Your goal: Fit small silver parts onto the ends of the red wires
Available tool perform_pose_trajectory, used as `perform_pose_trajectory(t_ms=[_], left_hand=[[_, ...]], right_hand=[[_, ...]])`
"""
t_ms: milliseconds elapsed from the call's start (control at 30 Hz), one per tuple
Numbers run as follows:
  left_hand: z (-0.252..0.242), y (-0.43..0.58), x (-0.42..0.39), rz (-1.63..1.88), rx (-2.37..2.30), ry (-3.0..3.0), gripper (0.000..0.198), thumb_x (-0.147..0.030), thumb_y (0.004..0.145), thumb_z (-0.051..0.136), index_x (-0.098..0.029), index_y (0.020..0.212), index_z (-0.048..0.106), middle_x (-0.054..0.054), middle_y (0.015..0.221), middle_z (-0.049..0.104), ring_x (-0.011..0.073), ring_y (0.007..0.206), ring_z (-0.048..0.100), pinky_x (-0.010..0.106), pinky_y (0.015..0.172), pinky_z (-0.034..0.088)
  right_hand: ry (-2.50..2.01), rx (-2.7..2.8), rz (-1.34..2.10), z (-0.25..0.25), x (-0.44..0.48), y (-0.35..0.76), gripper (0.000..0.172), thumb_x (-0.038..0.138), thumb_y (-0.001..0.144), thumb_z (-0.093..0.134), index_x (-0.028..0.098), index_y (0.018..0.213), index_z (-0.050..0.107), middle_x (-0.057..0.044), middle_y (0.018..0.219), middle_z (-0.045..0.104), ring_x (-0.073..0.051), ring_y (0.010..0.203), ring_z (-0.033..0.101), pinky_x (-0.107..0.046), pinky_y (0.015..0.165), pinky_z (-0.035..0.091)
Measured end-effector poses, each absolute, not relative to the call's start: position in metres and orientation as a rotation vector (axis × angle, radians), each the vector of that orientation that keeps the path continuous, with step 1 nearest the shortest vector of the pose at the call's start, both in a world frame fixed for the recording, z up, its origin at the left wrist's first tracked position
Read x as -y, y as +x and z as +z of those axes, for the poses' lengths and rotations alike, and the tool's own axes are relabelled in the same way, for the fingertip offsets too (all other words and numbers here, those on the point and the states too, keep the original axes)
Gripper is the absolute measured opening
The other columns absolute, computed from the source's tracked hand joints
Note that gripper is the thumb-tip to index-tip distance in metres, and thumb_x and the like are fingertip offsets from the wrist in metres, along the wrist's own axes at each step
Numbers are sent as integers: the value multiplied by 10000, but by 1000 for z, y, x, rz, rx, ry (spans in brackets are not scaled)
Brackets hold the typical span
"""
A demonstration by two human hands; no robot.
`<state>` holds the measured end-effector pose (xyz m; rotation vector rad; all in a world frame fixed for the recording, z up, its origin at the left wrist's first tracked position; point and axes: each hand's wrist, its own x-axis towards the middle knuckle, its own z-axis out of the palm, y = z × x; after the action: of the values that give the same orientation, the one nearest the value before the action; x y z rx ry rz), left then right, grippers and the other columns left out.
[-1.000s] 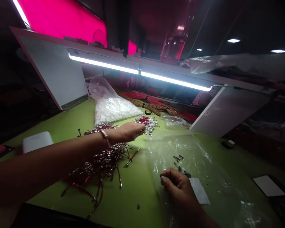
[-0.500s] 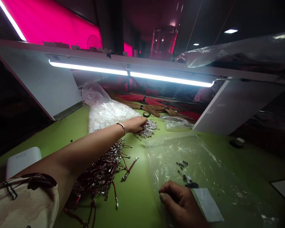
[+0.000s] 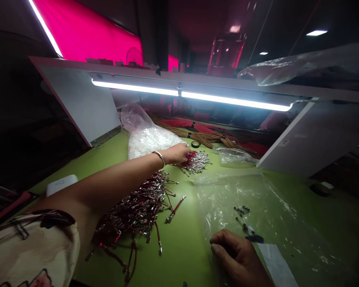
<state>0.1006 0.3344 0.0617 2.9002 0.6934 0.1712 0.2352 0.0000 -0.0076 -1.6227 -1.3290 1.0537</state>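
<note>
The left hand (image 3: 177,153) is at the far end of a long reach on my feed, its fingers lying over the small red bundle (image 3: 199,161) near the middle of the table (image 3: 191,243); I can't tell whether they are clamped on it or only resting there. The right hand (image 3: 239,255) sits low over the clear sheet (image 3: 248,191), fingers curled and thumb tip close to the forefinger — whether anything is pinched between, I can't see from here. Under the left forearm I have the big pile (image 3: 140,205) of red leads with metal ends, one lead (image 3: 176,209) lying just beside it. The table is green and partly glossy, with the sheet wrinkled across its right side; dark bits (image 3: 242,210) and a white paper (image 3: 277,265) show there. Behind the hand I get a bag (image 3: 151,139) of white parts, a black ring (image 3: 195,144) and brown cables (image 3: 203,137). A lit tube (image 3: 236,101) runs beneath the white shelf (image 3: 197,75); the room beyond is dark, with a pink panel (image 3: 91,34) glowing at upper left. As for writing, the white box (image 3: 61,184) bears a faint mark and the right divider (image 3: 305,147) a small label — neither legible to me.
</note>
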Motion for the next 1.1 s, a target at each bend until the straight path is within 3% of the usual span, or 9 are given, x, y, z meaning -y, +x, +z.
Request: perform_pose_trajectory(t_ms=[133,300,567,733,967,1100], left_hand=[[86,60,-323,107,-785,2817,353,-266,889,641,-137,1217,660,125,1211,660,269,1092,609,436,959,472],[109,0,-302,-13,-856,2685,302,-246,784,678,-185,1068,762,105,1066,752,228,925,665,312,807,494],[101,-16,-235,143,-889,2610,248,-240,844,569,-185,982,768,77,962,750,193,848,667,275,754,485],[79,21,-181,32,-896,2722,106,-212,754,649,-168,707,732,111,813,714,246,789,626,342,743,451],[69,47,-154,-158,-1190,2752,288,-329,821,605,-108,666,706,195,691,667,308,667,620,381,620,438],[64,50,-145,-183,-1197,2737,203,-242,813,592,-103,752,727,202,739,687,316,682,630,378,620,425]], right_hand=[[-1639,1330,1085,-6,1,235,319,478,866,577,187,762,654,-29,708,614,-198,691,538,-278,619,413],[-1639,1352,1090,-8,1,235,322,466,879,558,182,775,666,-29,727,628,-200,712,560,-274,638,419],[-1615,1315,1118,-5,3,232,322,467,883,571,176,783,670,-22,717,615,-182,679,536,-267,614,415],[-1584,1315,1169,-4,4,233,284,427,905,564,176,804,649,-11,722,603,-161,659,520,-260,612,414],[-1550,1363,1159,1,4,233,223,348,909,567,169,803,650,-18,756,623,-176,724,547,-261,643,424],[-1551,1386,1152,7,3,233,204,327,909,568,172,814,660,-17,766,644,-182,733,566,-268,653,433]])
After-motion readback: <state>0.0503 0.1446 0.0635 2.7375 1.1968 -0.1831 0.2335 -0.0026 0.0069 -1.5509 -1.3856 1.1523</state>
